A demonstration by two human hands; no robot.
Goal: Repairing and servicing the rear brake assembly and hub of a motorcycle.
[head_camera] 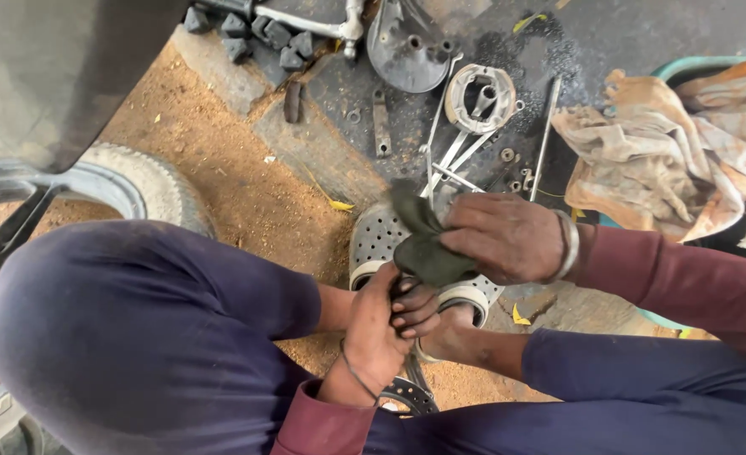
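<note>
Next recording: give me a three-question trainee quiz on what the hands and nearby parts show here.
1. True or false: both hands grip the dark green rag.
2. Which lies farthest up the picture? A) round brake shoe assembly B) grey perforated clog C) orange-stained cloth
3. Fill in: the right hand wears a metal ____ at the wrist.

Key:
1. True; the left hand holds it from below, the right from above.
2. A.
3. Bangle.
</note>
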